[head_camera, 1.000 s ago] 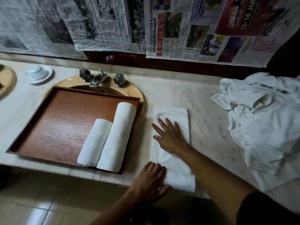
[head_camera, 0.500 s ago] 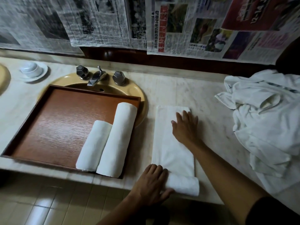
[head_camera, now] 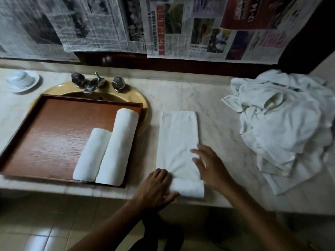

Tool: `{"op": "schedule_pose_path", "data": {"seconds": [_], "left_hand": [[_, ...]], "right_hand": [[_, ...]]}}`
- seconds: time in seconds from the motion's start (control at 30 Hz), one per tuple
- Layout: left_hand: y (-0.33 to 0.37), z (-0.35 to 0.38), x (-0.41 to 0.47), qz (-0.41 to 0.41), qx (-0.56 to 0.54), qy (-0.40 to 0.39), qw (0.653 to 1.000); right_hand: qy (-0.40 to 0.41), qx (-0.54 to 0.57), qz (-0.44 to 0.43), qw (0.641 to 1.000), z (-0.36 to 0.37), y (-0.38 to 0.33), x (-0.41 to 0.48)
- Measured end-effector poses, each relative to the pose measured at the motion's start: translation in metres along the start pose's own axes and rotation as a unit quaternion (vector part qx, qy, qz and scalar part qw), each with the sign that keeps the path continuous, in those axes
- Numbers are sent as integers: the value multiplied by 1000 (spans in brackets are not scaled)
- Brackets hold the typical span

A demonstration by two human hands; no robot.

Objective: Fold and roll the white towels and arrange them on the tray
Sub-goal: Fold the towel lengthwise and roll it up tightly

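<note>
white cotton, head view: the folded towel (head_camera: 178, 142) lies at the desk's (head_camera: 217, 109) front edge, its long axis running away from the person and its near end rolled. the left hand (head_camera: 155, 187) curls round the roll's left end. the right hand (head_camera: 208, 167), fingers straight and spread, is blurred at its right end. the tray (head_camera: 54, 142) with two rolled towels (head_camera: 117, 145) sits left, the loose pile (head_camera: 281, 124) right. nothing lies on the strip ahead.

**Figure: The person's hands and forearms, head view**

The left hand (head_camera: 155, 189) and right hand (head_camera: 210, 169) were bare, as were both forearms up to the near edge. Between the forearms, near centre, a dark garment (head_camera: 161, 236) showed, its kind indistinct in the dim light.
</note>
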State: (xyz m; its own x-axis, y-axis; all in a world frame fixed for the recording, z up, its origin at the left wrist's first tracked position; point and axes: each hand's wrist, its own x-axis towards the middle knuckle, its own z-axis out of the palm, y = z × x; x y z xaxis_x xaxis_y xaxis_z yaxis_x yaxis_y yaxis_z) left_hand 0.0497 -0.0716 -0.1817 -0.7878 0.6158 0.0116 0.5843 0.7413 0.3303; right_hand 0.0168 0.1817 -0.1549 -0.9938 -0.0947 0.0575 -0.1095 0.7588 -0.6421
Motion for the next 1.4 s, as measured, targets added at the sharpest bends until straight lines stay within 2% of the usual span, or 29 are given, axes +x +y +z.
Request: {"op": "schedule_pose_path", "data": {"seconds": [0.07,0.2,0.4,0.6,0.83,0.93,1.07,1.23,1.33,1.4], "left_hand": [[1,-1,0,-1,-5,1,1000],[3,-5,-1,-13,-9,-9,1000],[6,-5,-18,-16,15,-31,999],[16,1,-57,-70,-43,-34,996],[20,11,-55,-175,-154,-11,972],[15,18,-51,-205,-175,10,963],[9,19,-36,-239,-182,9,954],[-1,8,-22,-175,-80,-88,977],[-1,5,-15,-215,-100,-85,968],[2,4,-11,-272,-163,-38,948]], "right_hand": [[-33,-6,-35,999,3,-5,-45],[-127,-105,-101,981,22,12,-94],[-118,-106,-121,980,15,18,-110],[-159,-71,-94,980,7,17,-135],[-189,1,17,982,-9,11,-121],[-177,16,1,984,-10,14,-110],[-163,-2,22,986,-7,19,-100],[-123,-66,36,989,2,12,-94],[-34,-125,-49,990,14,-3,-107],[-12,-160,-102,982,28,-12,-117]]}}
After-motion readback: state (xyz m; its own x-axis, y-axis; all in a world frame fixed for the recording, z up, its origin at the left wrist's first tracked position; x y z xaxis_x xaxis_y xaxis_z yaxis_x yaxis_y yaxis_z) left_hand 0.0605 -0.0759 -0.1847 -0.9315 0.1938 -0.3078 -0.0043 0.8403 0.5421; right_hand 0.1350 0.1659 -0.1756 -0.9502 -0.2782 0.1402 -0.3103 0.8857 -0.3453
